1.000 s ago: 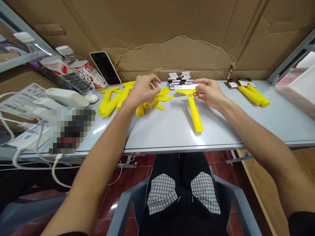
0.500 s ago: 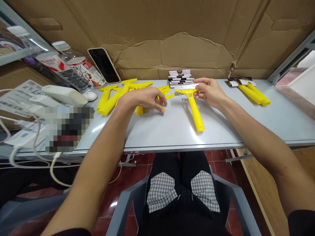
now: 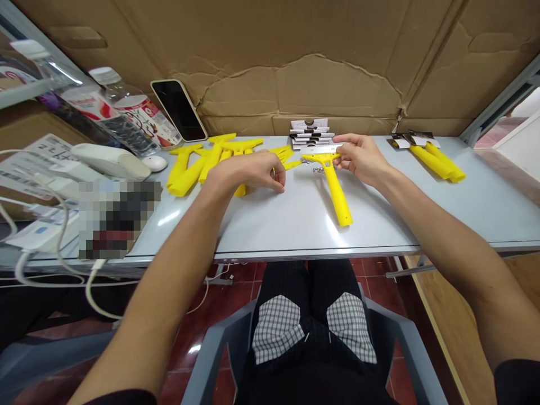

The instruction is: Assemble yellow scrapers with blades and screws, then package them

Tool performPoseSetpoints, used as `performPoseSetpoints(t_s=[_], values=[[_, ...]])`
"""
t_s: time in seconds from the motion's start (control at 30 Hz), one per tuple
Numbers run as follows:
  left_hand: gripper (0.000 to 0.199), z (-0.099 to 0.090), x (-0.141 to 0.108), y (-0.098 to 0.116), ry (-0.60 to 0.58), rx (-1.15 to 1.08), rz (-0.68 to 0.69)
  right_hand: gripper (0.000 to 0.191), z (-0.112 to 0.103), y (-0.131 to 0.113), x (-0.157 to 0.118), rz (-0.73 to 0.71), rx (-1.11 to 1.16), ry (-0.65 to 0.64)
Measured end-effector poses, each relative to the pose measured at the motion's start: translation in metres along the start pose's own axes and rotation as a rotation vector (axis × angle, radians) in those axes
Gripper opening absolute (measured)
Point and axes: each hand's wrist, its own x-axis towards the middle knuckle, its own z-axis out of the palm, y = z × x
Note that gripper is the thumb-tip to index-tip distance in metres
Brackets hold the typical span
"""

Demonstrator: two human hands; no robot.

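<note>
My right hand pinches the right end of the metal blade on a yellow scraper, whose handle points toward the table's front edge. Left of it, my left hand is closed, thumb and fingertips together low over the table; whatever they grip, if anything, is hidden. Small yellow plastic pieces lie just beyond that hand. Loose screws are partly visible behind the scraper's head. Several more yellow scraper handles are piled to the left, some covered by my left hand and wrist.
A stack of folded white and black cards stands against the cardboard at the back. Two yellow-handled scrapers with black covers lie at right. A phone, bottles, a mouse and white cables crowd the left side.
My left fingers have curled in and closed together, and the yellow bit seen at their tips is now out of sight. The right hand and the scraper have stayed nearly still.
</note>
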Motion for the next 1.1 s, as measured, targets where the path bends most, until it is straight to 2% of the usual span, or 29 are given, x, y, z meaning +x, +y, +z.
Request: performPoseSetpoints(t_s=[0.23, 0.37, 0.53, 0.73, 0.93, 1.03, 1.1], values=[[0.020, 0.003, 0.007, -0.012, 0.066, 0.016, 0.069, 0.026, 0.001, -0.002, -0.002, -0.004, 0.010, 0.008], [0.028, 0.006, 0.009, -0.018, 0.035, -0.022, 0.020, 0.027, 0.001, -0.002, -0.003, -0.005, 0.010, -0.001], [0.017, 0.009, 0.011, -0.020, 0.031, -0.006, -0.034, 0.026, 0.002, -0.004, -0.004, -0.002, 0.010, 0.004], [0.018, 0.011, 0.009, -0.014, 0.061, 0.055, 0.011, 0.025, 0.000, -0.002, -0.003, -0.006, 0.001, -0.009], [0.022, 0.011, 0.005, -0.009, 0.263, 0.135, 0.122, 0.025, -0.002, 0.000, -0.001, -0.016, -0.003, -0.024], [0.035, 0.009, 0.006, -0.005, 0.462, 0.073, 0.178, 0.026, -0.001, 0.000, -0.001, -0.015, -0.001, -0.020], [0.044, 0.009, 0.007, -0.002, 0.620, -0.064, 0.202, 0.026, -0.001, -0.001, -0.001, -0.012, -0.001, -0.018]])
